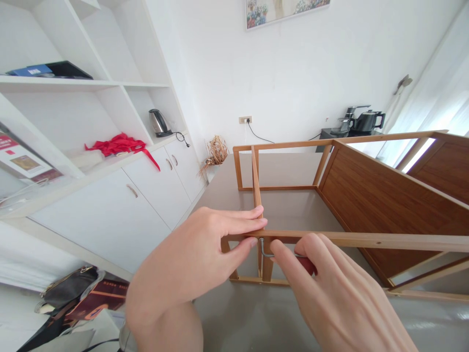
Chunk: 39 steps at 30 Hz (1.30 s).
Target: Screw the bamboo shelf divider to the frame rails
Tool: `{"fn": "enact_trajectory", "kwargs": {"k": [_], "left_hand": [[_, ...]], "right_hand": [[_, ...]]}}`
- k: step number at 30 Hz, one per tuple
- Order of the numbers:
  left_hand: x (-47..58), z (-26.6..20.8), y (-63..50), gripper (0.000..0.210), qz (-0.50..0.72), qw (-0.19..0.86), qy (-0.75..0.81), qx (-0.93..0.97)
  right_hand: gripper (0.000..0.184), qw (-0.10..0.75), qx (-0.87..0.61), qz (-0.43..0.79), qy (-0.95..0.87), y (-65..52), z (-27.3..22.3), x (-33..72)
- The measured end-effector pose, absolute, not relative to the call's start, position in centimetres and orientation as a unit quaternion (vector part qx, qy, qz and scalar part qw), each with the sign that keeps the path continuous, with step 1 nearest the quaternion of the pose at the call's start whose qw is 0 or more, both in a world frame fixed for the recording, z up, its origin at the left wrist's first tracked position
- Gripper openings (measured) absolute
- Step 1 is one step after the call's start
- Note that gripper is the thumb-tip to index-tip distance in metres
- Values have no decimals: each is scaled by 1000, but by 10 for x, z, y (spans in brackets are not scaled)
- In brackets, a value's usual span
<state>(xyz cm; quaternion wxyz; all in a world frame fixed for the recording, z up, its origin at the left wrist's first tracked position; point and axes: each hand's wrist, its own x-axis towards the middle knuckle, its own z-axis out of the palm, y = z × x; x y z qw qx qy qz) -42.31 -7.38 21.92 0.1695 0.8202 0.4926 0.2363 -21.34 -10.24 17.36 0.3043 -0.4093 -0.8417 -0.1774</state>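
My right hand [340, 293] is closed around the red handle of an Allen key [263, 248]. The key's bent metal end meets the near rail of a wooden furniture frame [351, 238], just below the joint with a narrow crossbar [255, 176]. At that joint, my left hand [205, 244] grips the wood. Its fingers lie over the crossbar's near end, and its thumb presses below the rail beside the key's tip. The screw or bolt head under the tip is too small to make out.
Brown wooden panels [395, 195] fill the frame's right part. White cabinets [120, 210] line the left side, with a kettle [158, 123] and red ribbon [120, 145] on a shelf. Bags [73, 288] stand lower left. Dried plants [217, 150] and a black coffee-maker stand [326, 139] are farther back.
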Motion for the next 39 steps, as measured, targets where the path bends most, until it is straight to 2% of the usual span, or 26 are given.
{"fn": "enact_trajectory", "kwargs": {"k": [22,29,39], "left_hand": [[-423,222,-75,34,235,165,488,824],[-425,222,-75,37,232,159,488,827],[-424,220,-75,37,226,153,490,828]], "right_hand": [[31,341,-391,-90,-850,-99,168,-206],[23,339,-404,-74,-846,-100,163,-202],[21,330,-402,-88,-849,-102,163,-203]]}}
